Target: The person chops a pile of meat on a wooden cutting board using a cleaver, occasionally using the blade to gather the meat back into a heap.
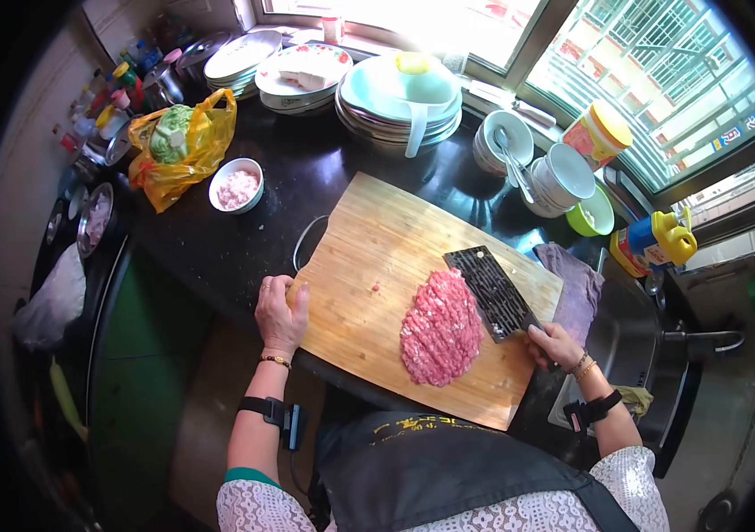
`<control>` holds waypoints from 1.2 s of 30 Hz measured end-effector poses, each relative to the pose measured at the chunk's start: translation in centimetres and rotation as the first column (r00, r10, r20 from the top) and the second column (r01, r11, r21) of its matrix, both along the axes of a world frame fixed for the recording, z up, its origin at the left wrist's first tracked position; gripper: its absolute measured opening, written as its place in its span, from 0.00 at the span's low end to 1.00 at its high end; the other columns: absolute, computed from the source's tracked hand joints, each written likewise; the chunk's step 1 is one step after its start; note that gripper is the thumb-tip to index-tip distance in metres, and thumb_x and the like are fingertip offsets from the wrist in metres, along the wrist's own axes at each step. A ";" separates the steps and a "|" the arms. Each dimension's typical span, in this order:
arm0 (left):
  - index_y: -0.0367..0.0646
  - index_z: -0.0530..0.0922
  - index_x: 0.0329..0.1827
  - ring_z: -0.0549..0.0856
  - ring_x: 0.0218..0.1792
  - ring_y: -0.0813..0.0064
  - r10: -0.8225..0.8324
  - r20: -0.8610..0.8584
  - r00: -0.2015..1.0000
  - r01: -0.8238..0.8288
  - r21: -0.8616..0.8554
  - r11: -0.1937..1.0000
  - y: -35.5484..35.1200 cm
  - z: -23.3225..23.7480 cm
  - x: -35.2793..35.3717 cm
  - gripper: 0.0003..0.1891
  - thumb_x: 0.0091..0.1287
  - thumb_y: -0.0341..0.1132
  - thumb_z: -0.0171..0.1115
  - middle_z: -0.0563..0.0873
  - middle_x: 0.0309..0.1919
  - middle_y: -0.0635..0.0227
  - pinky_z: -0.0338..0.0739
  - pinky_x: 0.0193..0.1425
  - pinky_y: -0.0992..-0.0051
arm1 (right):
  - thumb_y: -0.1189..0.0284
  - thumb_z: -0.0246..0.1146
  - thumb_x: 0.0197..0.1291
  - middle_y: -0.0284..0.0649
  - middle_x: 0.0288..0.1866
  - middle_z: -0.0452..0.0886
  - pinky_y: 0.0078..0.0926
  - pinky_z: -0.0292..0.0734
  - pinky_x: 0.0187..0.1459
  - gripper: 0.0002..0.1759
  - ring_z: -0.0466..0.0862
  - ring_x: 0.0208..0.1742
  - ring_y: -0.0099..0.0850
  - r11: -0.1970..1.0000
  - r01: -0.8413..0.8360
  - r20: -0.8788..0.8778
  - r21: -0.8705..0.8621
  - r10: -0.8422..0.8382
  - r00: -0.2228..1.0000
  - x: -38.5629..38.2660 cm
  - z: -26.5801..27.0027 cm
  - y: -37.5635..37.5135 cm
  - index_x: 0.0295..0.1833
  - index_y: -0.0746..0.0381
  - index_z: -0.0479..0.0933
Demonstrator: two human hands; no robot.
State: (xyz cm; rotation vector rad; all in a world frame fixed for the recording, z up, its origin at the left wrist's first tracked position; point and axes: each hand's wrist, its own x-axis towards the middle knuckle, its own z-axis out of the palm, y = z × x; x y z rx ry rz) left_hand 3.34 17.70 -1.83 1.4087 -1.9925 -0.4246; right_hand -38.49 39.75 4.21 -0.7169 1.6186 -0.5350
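Note:
A wooden cutting board (369, 239) lies slantwise on the dark counter. Minced meat (441, 328) is spread on it in a flattened oval mound with rows of chop marks. My right hand (555, 346) is closed round the handle of a cleaver (489, 293), whose dark, patterned blade lies nearly flat beside the mound's right edge. At the board's left edge, my left hand (280, 312) grips the rim, thumb toward the wood and fingers curled; the fingertips are partly hidden. One small scrap of meat sits apart on the board.
Beyond the board stand a bowl of pale mince (237, 188), a yellow bag with a cabbage (172, 135), stacked plates (400, 97) and stacked bowls (564, 177). On the right are a purple cloth (574, 288), a sink (618, 332) and a yellow-blue jug (652, 241).

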 end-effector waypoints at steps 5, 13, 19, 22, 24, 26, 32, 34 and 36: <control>0.39 0.72 0.35 0.78 0.38 0.56 0.009 0.021 1.000 -0.009 0.000 1.000 0.1 -0.2 0.0 0.12 0.63 0.40 0.61 0.76 0.33 0.58 0.73 0.42 0.62 | 0.55 0.53 0.70 0.30 0.20 0.72 0.22 0.67 0.20 0.21 0.72 0.18 0.20 0.957 -0.285 -0.079 0.056 0.289 0.954 1.0 0.5 -3.4 0.35 0.63 0.72; 0.39 0.72 0.35 0.77 0.35 0.60 -0.001 0.054 0.999 0.004 -0.060 0.998 0.0 -0.3 -0.2 0.10 0.66 0.38 0.59 0.75 0.31 0.61 0.72 0.40 0.66 | 0.63 0.65 0.57 0.42 0.30 0.79 0.34 0.76 0.31 0.17 0.82 0.33 0.42 0.687 -0.676 -0.769 -0.267 0.271 0.579 4.9 4.1 -1.8 0.49 0.59 0.75; 0.39 0.73 0.37 0.78 0.38 0.57 0.000 0.064 0.998 -0.001 0.016 1.000 0.0 -0.5 0.0 0.12 0.65 0.40 0.60 0.76 0.33 0.59 0.72 0.43 0.64 | 0.71 0.65 0.52 0.39 0.27 0.72 0.36 0.75 0.29 0.36 0.79 0.28 0.37 0.735 -0.655 -0.873 -0.174 0.192 0.448 10.0 2.4 4.9 0.68 0.59 0.63; 0.39 0.72 0.36 0.77 0.37 0.58 0.000 0.051 0.999 -0.001 0.024 1.000 0.1 -0.3 0.0 0.12 0.65 0.39 0.59 0.76 0.32 0.59 0.72 0.42 0.64 | 0.71 0.65 0.54 0.43 0.33 0.77 0.37 0.77 0.32 0.37 0.82 0.32 0.41 0.829 -0.534 -0.818 -0.167 0.186 0.545 12.2 2.4 6.8 0.70 0.61 0.61; 0.39 0.72 0.35 0.77 0.37 0.58 -0.004 0.045 0.999 0.003 0.025 1.000 0.0 -0.5 0.1 0.11 0.66 0.39 0.59 0.76 0.32 0.60 0.72 0.41 0.64 | 0.71 0.64 0.56 0.47 0.38 0.80 0.35 0.78 0.35 0.37 0.83 0.36 0.43 0.850 -0.389 -0.681 -0.356 0.049 0.731 13.0 3.5 7.5 0.71 0.62 0.59; 0.39 0.73 0.34 0.77 0.36 0.59 -0.002 0.023 1.000 0.001 0.030 1.000 -0.1 -0.8 0.2 0.12 0.67 0.39 0.58 0.75 0.31 0.60 0.71 0.41 0.64 | 0.70 0.64 0.58 0.50 0.42 0.81 0.33 0.78 0.38 0.36 0.84 0.40 0.45 0.847 -0.211 -0.515 -0.488 -0.084 0.853 14.0 4.9 8.1 0.71 0.62 0.59; 0.38 0.73 0.32 0.77 0.31 0.66 -0.050 -0.021 0.999 0.051 0.097 0.994 -0.7 -0.4 0.4 0.12 0.68 0.38 0.57 0.75 0.30 0.63 0.71 0.37 0.67 | 0.69 0.58 0.64 0.55 0.41 0.81 0.32 0.76 0.44 0.31 0.84 0.43 0.44 0.811 0.169 -0.325 -0.559 -0.403 0.855 18.6 3.7 6.5 0.70 0.63 0.59; 0.38 0.73 0.32 0.76 0.29 0.68 -0.149 0.007 0.989 0.147 0.101 0.984 -1.9 -0.2 1.0 0.11 0.68 0.36 0.57 0.74 0.30 0.63 0.71 0.35 0.68 | 0.70 0.55 0.66 0.54 0.44 0.81 0.32 0.75 0.45 0.28 0.83 0.45 0.47 0.843 0.278 -0.245 -0.460 -0.422 0.873 19.3 3.1 5.7 0.69 0.63 0.61; 0.37 0.73 0.31 0.75 0.29 0.68 -0.243 0.026 0.970 0.239 0.101 0.966 -3.0 0.6 1.2 0.10 0.67 0.35 0.57 0.74 0.29 0.63 0.70 0.34 0.69 | 0.70 0.55 0.66 0.55 0.46 0.80 0.33 0.75 0.46 0.27 0.83 0.46 0.49 0.835 0.437 -0.123 -0.335 -0.499 0.858 20.3 5.6 5.4 0.69 0.64 0.61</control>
